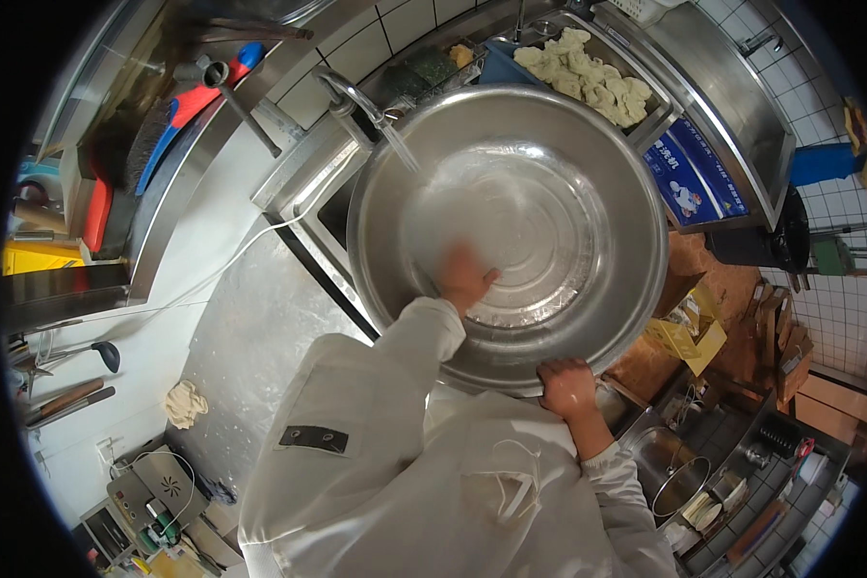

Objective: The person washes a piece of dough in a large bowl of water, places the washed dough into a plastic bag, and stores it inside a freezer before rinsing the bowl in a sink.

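Note:
A large round stainless steel basin (621,289) lies before me, tilted slightly in view, with water wetting its inside. My left hand (466,274) reaches into it, thumb spread to the side. A whitish blur hides its fingers, so whether they hold anything does not show. My right hand (569,386) grips the basin's near rim, fingers bent over the edge. From a curved metal faucet (350,90) at the far left, a stream of water (402,148) runs into the basin.
A tray of pale, lumpy pieces (585,76) sits beyond the basin. Left of me is a steel worktop (260,318) with a crumpled cloth (186,404). A white cable (274,225) crosses beside the faucet. An open yellow box (693,329) stands at right, near a metal pot (668,462).

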Action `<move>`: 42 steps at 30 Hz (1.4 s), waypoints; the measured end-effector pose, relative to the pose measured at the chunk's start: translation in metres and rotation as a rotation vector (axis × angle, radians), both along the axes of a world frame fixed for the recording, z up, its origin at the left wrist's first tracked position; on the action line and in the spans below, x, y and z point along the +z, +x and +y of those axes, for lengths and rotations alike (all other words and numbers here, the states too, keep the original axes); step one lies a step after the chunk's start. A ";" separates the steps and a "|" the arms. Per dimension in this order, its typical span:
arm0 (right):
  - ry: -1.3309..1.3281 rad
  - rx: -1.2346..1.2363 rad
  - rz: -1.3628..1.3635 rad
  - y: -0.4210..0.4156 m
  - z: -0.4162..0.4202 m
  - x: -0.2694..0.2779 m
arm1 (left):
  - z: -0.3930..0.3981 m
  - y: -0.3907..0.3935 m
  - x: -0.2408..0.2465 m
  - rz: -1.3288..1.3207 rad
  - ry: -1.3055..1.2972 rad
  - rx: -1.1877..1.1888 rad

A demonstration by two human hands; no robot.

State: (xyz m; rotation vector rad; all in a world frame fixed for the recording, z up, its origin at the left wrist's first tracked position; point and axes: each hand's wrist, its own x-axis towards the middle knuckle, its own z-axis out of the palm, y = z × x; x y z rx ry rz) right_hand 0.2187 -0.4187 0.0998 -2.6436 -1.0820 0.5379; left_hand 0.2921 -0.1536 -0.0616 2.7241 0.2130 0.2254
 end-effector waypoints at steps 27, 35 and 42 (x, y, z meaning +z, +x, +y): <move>-0.162 0.052 0.076 0.009 -0.003 0.001 | -0.024 0.008 0.006 0.009 -0.202 0.060; -0.116 0.043 0.051 0.006 -0.003 0.004 | -0.015 0.024 0.018 0.186 -0.395 0.223; 0.049 0.022 0.025 0.008 -0.005 0.000 | -0.040 0.002 -0.022 -0.189 -0.084 0.058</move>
